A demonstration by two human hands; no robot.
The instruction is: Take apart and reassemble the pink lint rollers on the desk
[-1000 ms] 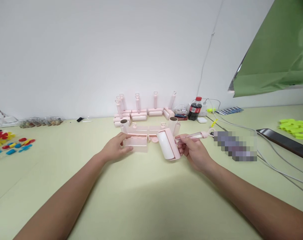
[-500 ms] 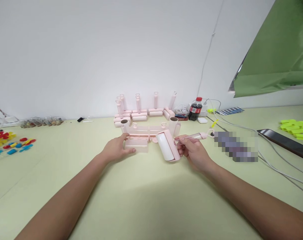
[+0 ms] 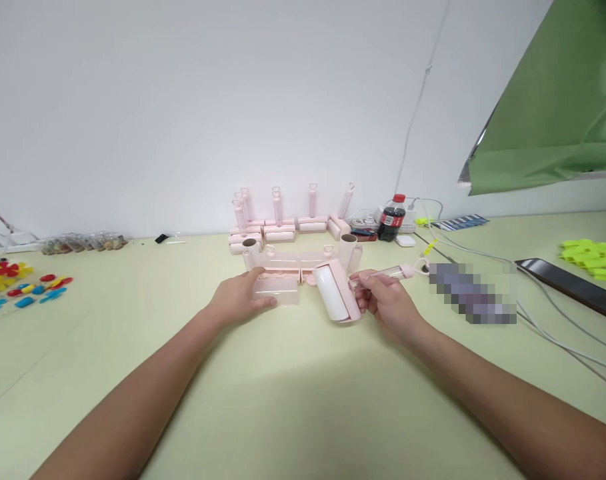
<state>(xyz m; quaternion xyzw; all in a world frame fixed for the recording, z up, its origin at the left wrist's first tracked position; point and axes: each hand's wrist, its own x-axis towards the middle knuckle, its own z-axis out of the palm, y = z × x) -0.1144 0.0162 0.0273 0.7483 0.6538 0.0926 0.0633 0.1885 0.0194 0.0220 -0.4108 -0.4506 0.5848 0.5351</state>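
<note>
My right hand (image 3: 390, 307) is closed around the clear handle of a pink lint roller (image 3: 331, 293). The roller is tilted, with its white sheet roll facing left and a loop at the handle's far end. My left hand (image 3: 237, 298) grips the left end of a translucent plastic cover (image 3: 279, 291), its thumb in front and its other fingers behind. Just behind the cover lies an open pink roller case (image 3: 283, 273), partly hidden by that hand. Two white paper rolls stand upright behind, the left roll (image 3: 250, 252) and the right roll (image 3: 347, 252).
Several assembled pink lint rollers (image 3: 279, 230) stand along the wall. Right of them are a cola bottle (image 3: 391, 219), white cables (image 3: 487, 253) and a black phone (image 3: 567, 287). Colourful plastic pieces (image 3: 37, 287) lie at the left, yellow-green pieces (image 3: 590, 257) at the far right.
My left hand and the translucent cover have shifted slightly to the right. The lint roller in my right hand stays almost in the same place.
</note>
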